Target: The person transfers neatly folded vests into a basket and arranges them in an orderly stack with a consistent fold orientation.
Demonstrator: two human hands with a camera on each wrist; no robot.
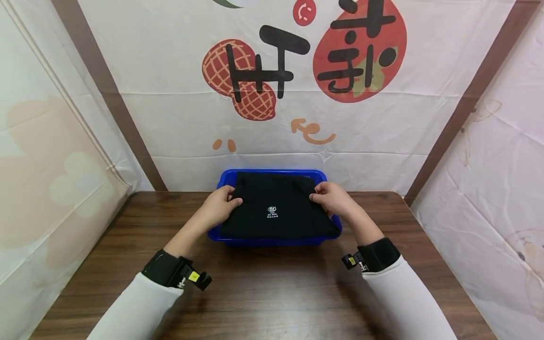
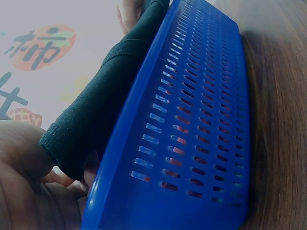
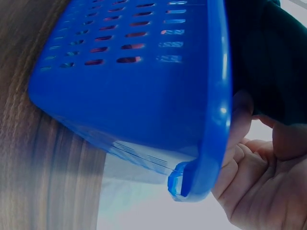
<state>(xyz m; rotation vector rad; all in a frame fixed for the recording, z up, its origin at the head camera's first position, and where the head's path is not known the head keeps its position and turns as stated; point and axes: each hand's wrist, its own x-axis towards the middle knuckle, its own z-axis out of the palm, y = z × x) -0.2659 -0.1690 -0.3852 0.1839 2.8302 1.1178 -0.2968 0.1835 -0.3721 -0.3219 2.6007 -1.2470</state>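
A folded black garment (image 1: 272, 189) with a small white print lies across the top of a blue plastic basket (image 1: 272, 242), covering most of its opening. My left hand (image 1: 217, 207) pinches the garment's left edge between thumb and fingers. At the opposite edge, my right hand (image 1: 335, 199) pinches the cloth the same way. The left wrist view has the garment (image 2: 105, 81) as a thick fold above the basket's slotted wall (image 2: 192, 120). In the right wrist view, fingers of the right hand (image 3: 264, 177) are beside the basket rim (image 3: 218, 110). Reddish contents show through the slots, their kind unclear.
The basket stands at the back of a brown wooden table (image 1: 272, 288), close to a printed white cloth backdrop (image 1: 178, 123). Cloth sides hang at left and right. Both wrists wear black bands with small cameras.
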